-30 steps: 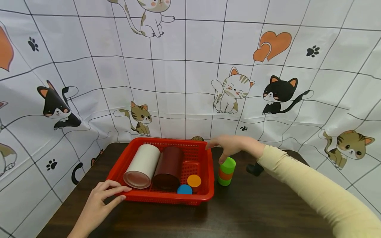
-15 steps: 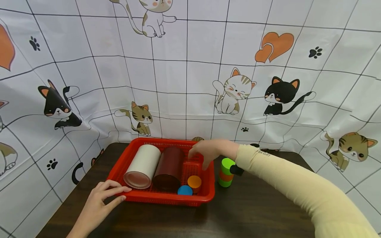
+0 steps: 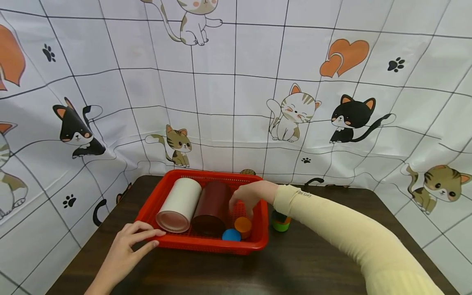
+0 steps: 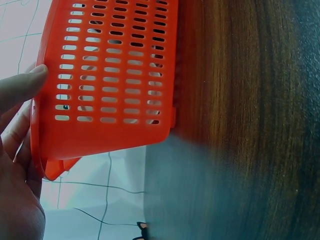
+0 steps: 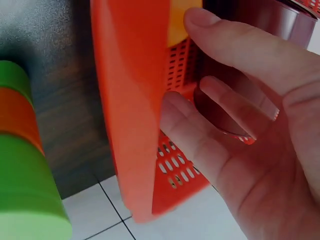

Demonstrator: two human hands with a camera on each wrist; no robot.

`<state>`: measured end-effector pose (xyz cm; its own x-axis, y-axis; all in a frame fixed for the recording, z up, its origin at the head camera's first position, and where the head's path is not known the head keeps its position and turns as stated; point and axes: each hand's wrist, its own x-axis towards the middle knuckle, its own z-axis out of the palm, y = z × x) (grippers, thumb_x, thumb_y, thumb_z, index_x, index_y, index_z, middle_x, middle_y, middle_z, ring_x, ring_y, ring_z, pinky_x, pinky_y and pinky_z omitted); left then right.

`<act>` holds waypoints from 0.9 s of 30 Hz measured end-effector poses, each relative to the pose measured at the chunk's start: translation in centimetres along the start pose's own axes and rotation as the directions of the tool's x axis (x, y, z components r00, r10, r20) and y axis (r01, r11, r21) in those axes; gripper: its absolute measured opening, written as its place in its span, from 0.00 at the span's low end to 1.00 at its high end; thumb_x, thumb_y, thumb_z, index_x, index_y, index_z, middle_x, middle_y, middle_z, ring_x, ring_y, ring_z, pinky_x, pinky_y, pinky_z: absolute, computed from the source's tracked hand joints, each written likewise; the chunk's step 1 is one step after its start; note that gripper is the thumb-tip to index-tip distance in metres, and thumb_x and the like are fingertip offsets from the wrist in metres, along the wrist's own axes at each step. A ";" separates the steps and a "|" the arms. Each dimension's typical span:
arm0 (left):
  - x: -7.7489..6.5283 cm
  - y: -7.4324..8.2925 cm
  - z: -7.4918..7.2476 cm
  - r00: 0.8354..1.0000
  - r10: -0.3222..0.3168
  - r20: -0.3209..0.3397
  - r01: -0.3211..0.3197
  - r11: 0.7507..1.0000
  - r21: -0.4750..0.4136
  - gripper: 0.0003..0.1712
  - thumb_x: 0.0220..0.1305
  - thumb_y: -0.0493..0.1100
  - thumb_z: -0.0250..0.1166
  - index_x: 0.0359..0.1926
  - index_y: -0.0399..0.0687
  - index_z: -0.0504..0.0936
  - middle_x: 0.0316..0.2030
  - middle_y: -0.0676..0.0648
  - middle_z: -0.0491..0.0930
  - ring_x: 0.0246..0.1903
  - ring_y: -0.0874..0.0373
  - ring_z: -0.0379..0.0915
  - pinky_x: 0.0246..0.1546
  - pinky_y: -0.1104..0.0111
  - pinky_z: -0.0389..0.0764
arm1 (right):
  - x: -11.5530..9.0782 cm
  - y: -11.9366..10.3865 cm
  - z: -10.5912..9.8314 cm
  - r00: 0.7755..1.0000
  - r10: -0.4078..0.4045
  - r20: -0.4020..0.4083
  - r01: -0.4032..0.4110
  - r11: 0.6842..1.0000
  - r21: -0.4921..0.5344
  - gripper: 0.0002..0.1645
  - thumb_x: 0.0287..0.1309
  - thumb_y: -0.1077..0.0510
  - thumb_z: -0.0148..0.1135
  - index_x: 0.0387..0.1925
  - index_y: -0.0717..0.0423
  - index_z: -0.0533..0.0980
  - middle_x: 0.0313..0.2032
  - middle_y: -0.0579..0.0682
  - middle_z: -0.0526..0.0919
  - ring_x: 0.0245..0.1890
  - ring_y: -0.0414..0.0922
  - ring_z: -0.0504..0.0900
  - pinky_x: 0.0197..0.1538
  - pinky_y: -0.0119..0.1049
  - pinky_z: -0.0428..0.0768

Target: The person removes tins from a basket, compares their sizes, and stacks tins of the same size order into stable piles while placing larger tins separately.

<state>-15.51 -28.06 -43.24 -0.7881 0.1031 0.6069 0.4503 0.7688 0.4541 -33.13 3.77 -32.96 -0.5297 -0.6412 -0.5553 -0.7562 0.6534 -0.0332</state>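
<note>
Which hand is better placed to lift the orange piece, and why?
Probably the right hand: it reaches into the red basket, thumb close to the orange piece. The left hand, farther off, grips the basket's near-left corner.

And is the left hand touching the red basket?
Touching. In the left wrist view, the left hand pinches the red basket between thumb and fingers.

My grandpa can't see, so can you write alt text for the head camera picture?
A person's right hand reaches into a red basket on a table while the left hand holds its near left corner. Inside are a white cylinder, a maroon cylinder, an orange piece and a blue piece. A cat-patterned sheet hangs behind.
</note>
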 end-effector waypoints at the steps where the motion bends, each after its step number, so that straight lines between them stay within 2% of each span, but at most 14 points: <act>1: 0.0 0.0 0.0 1.000 0.001 0.001 -0.001 1.000 0.000 0.22 0.47 0.38 0.77 0.41 0.71 0.88 0.38 0.64 0.77 0.42 0.73 0.61 0.44 0.70 0.59 | 0.1 0.0 0.1 1.000 0.008 0.011 -0.008 1.000 0.011 0.33 0.52 0.58 0.75 0.60 0.37 0.76 0.64 0.44 0.75 0.52 0.43 0.79 0.49 0.34 0.83; 4: 0.1 0.0 0.0 1.000 0.001 0.006 -0.001 1.000 0.000 0.22 0.47 0.39 0.77 0.42 0.71 0.88 0.38 0.64 0.77 0.42 0.73 0.61 0.44 0.69 0.60 | 0.4 0.0 0.4 0.999 0.029 0.046 -0.032 0.997 0.065 0.32 0.52 0.60 0.75 0.58 0.35 0.76 0.64 0.44 0.74 0.42 0.42 0.82 0.44 0.33 0.84; 5: 0.1 0.0 0.0 1.000 0.000 0.007 0.000 1.000 0.001 0.22 0.47 0.39 0.77 0.42 0.71 0.88 0.38 0.64 0.77 0.42 0.73 0.61 0.44 0.68 0.60 | 0.5 0.0 0.4 0.998 0.032 0.058 -0.036 0.996 0.080 0.32 0.52 0.60 0.75 0.58 0.35 0.77 0.64 0.45 0.73 0.42 0.41 0.82 0.44 0.34 0.84; 9: 0.2 0.0 0.1 1.000 0.001 0.009 -0.001 1.000 -0.010 0.22 0.48 0.38 0.77 0.42 0.71 0.88 0.38 0.64 0.78 0.42 0.73 0.61 0.44 0.69 0.59 | 1.0 0.1 0.1 0.995 0.022 0.100 -0.035 0.991 0.131 0.32 0.53 0.61 0.74 0.58 0.36 0.77 0.67 0.47 0.71 0.51 0.45 0.81 0.47 0.37 0.85; 13: 0.2 0.1 0.0 1.000 0.001 0.008 -0.001 1.000 -0.013 0.23 0.47 0.38 0.77 0.42 0.71 0.88 0.38 0.64 0.78 0.41 0.73 0.62 0.44 0.69 0.60 | 1.3 0.1 -0.2 0.996 0.003 0.094 -0.019 0.985 0.174 0.29 0.53 0.63 0.73 0.56 0.38 0.79 0.66 0.49 0.71 0.57 0.47 0.78 0.47 0.40 0.85; 18: 0.2 0.1 -0.1 1.000 -0.014 0.016 0.014 1.000 -0.017 0.22 0.48 0.39 0.77 0.42 0.71 0.88 0.38 0.64 0.78 0.42 0.73 0.61 0.46 0.65 0.58 | 1.4 0.0 -0.4 0.995 0.016 0.095 -0.034 0.980 0.195 0.29 0.55 0.64 0.71 0.56 0.37 0.79 0.60 0.49 0.74 0.52 0.45 0.78 0.45 0.41 0.86; 23: 0.2 0.2 -0.1 1.000 -0.020 0.017 0.020 1.000 -0.009 0.22 0.48 0.39 0.77 0.42 0.71 0.88 0.38 0.64 0.78 0.42 0.73 0.61 0.46 0.64 0.58 | 1.6 -0.2 -0.3 0.990 0.034 0.134 -0.060 0.978 0.199 0.27 0.55 0.65 0.70 0.55 0.39 0.79 0.52 0.47 0.76 0.44 0.41 0.79 0.42 0.39 0.86; 27: 0.0 0.1 -0.1 1.000 -0.022 0.020 0.022 1.000 -0.003 0.22 0.48 0.39 0.77 0.42 0.72 0.88 0.38 0.64 0.78 0.42 0.73 0.61 0.46 0.64 0.59 | 1.6 -0.4 -0.3 0.983 0.047 0.180 -0.092 0.964 0.251 0.26 0.56 0.66 0.69 0.54 0.40 0.80 0.50 0.45 0.77 0.42 0.41 0.80 0.41 0.37 0.86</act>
<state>-15.45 -28.01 -43.09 -0.8060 0.0986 0.5836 0.4338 0.7692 0.4692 -33.79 2.35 -33.57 -0.4868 -0.5272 -0.6965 -0.5838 0.7894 -0.1895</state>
